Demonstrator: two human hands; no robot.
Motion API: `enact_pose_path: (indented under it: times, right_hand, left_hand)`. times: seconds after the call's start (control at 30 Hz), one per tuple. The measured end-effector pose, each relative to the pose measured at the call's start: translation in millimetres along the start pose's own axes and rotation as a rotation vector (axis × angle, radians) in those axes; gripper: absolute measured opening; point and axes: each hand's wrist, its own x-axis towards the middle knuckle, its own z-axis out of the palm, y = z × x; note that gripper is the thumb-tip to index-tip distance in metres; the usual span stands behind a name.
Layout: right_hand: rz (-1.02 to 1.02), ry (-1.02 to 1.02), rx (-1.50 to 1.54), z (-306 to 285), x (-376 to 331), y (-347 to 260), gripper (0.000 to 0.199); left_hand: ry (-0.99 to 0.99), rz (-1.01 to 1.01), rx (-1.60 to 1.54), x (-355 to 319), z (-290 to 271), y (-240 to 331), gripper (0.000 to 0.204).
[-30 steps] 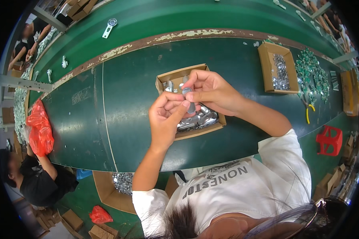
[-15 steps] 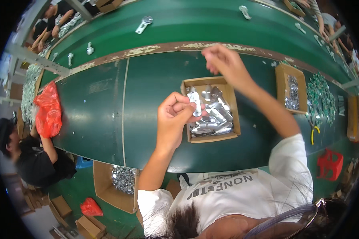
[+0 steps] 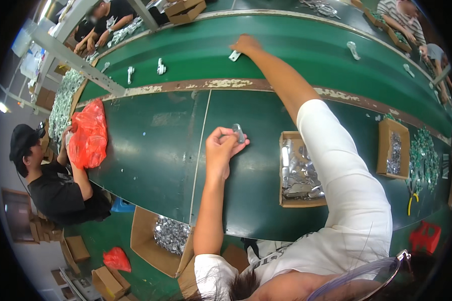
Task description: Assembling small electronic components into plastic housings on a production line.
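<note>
Above the counter, the left grip pinched 1 metal plate; over the green belt, the right grip, too blurred to tell if closed, covered 1 end of a silver part.

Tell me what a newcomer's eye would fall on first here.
Probably the bright red plastic bag on the left. Then, likely, the right hand, stretched over the green conveyor belt at a silvery metal part, and the left hand above the table, holding a glossy grey piece.
</note>
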Motion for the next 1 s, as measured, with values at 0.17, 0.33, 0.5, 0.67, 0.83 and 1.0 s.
enact_pose_path:
  times: [0.17, 0.33, 0.5, 0.67, 0.83, 1.0]
  right_hand:
    - [-0.272, -0.257, 0.759, -26, -10, 29, 0.042]
    - [-0.489, -0.745, 1.232, -108, -196, 49, 0.042]
    - [-0.445, -0.631, 1.077, -122, -304, 87, 0.036]
    - [-0.457, -0.554, 1.097, -112, -332, 97, 0.034]
    - [-0.459, -0.499, 1.063, -115, -350, 107, 0.035]
    - [-0.441, -0.543, 1.133, -116, -352, 110, 0.036]
  left_hand:
    - [-0.036, -0.013, -0.059, -2, 2, 3, 0.007]
    - [-0.101, -0.038, -0.034, -19, 11, 6, 0.008]
    - [-0.296, -0.15, 0.013, -46, 45, 2, 0.009]
    - [-0.353, -0.145, 0.03, -71, 64, -2, 0.006]
    - [-0.391, -0.171, -0.082, -81, 71, -11, 0.008]
    - [-0.384, -0.188, -0.125, -85, 70, -16, 0.008]
